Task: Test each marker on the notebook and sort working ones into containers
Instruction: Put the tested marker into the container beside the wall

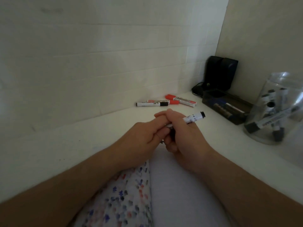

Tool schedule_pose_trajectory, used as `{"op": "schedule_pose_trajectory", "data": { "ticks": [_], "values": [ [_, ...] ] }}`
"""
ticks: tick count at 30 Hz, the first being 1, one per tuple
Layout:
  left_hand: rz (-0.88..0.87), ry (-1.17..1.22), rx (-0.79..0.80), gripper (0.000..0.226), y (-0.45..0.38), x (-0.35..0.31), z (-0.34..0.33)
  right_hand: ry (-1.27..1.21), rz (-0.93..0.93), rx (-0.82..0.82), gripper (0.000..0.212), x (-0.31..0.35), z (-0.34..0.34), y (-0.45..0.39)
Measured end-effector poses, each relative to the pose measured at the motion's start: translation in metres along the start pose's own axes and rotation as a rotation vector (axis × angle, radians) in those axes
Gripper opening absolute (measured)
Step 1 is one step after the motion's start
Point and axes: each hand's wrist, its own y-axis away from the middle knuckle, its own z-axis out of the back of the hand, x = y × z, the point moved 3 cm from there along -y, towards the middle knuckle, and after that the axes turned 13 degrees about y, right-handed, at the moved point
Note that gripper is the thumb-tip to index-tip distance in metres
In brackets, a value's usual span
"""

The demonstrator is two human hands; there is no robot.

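- I see both hands meeting at the middle of the white surface (68, 145), just above the open notebook (172, 185).
- My right hand (185, 138) grips a white marker (194, 118) with dark spots; its black-ended tail points toward 2 o'clock, clear of the fist.
- The right fingers (171, 145) are curled around the barrel; the writing end is hidden inside the two hands.
- My left hand (147, 131) closes in from 9 o'clock, its fingers (161, 114) curled and pressed together over the front of the same marker; I cannot tell whether they pinch a cap or the barrel.
- The notebook lies at 6 o'clock, its left page (124, 199) covered with blue, red and black test marks, its right page plain.
- At 12 o'clock, near the tiled wall (98, 54), lie three markers: a black-capped one (152, 104), a red one (163, 101) touching it, and a second red one (181, 99) just beside.
- At 2 o'clock sits a dark rectangular tray (237, 118) holding markers.
- At 3 o'clock stands a clear jar (278, 84) with several black-capped markers inside.
- Behind the tray, in the corner, stands a black box-like device (220, 72) with a cable.
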Motion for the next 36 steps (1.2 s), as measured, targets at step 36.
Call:
{"op": "schedule_pose_trajectory", "data": {
  "ticks": [36],
  "values": [
    [0.439, -0.224, 0.236, 0.047, 0.008, 0.046, 0.019, 0.608, 0.009, -0.09, 0.019, -0.01, 0.004, -0.013]
  ]
}}
